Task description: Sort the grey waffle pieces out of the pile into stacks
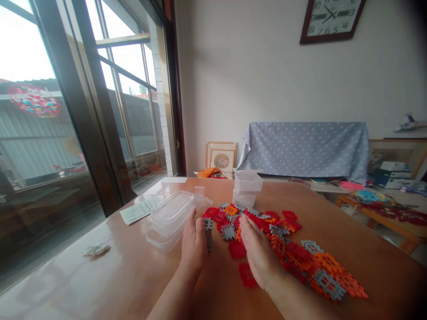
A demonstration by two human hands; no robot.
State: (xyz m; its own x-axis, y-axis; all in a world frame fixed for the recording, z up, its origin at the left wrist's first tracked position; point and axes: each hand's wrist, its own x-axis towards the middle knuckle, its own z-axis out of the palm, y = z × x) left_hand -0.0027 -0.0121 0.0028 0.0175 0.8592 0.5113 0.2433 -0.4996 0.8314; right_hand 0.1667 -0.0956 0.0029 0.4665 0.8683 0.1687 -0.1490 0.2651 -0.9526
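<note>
My left hand (193,242) rests on the wooden table (116,275), its fingers closed around a small stack of grey toothed tiles (208,234) held upright. My right hand (258,255) lies flat and open, palm down, on a spread of red, orange and grey interlocking plastic tiles (300,258) that runs from the table's middle toward the right. One red tile (247,274) lies just left of my right wrist. A grey tile (228,232) lies between the two hands.
Clear plastic lidded containers (171,213) sit left of my left hand, with a paper sheet (138,210) beside them. Two stacked clear boxes (247,187) stand behind the tiles. A crumpled white scrap (96,250) lies far left. Window at left, covered bench behind.
</note>
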